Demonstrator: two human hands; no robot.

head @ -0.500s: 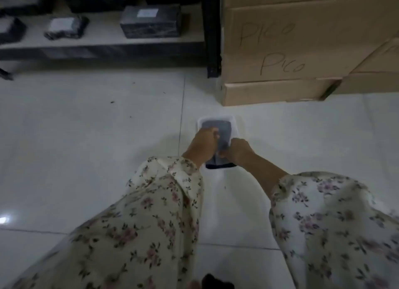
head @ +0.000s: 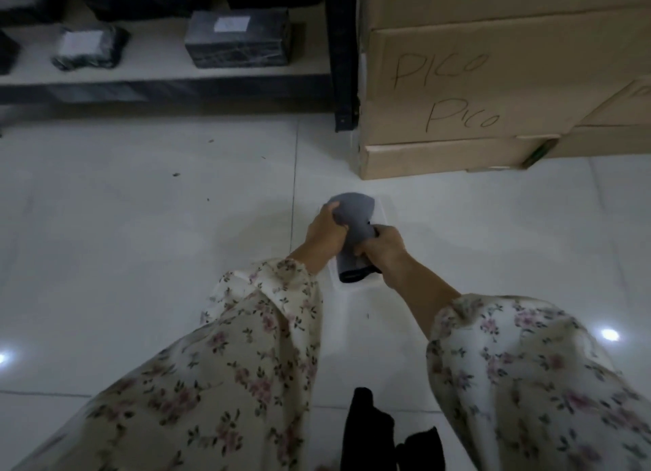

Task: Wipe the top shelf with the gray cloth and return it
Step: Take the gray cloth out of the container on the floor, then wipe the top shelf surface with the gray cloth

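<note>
A gray cloth (head: 354, 220) is bunched between both my hands, lifted a little over a pale translucent container (head: 382, 212) that sits on the white tiled floor. My left hand (head: 326, 232) grips the cloth's upper left part. My right hand (head: 385, 248) holds its lower part, where a dark edge of the cloth hangs down. Most of the container is hidden under the cloth and my hands. Floral sleeves cover both my forearms.
Stacked cardboard boxes (head: 493, 93) marked "Pico" stand just behind the container at right. A black shelf post (head: 343, 54) and a low shelf board (head: 169, 76) with dark wrapped parcels (head: 237, 37) lie at the back left. Something black (head: 370, 432) shows at the bottom.
The cloth lay flat in the container with my hands pressed on it; now both hands have gathered it and raised it off the container.
</note>
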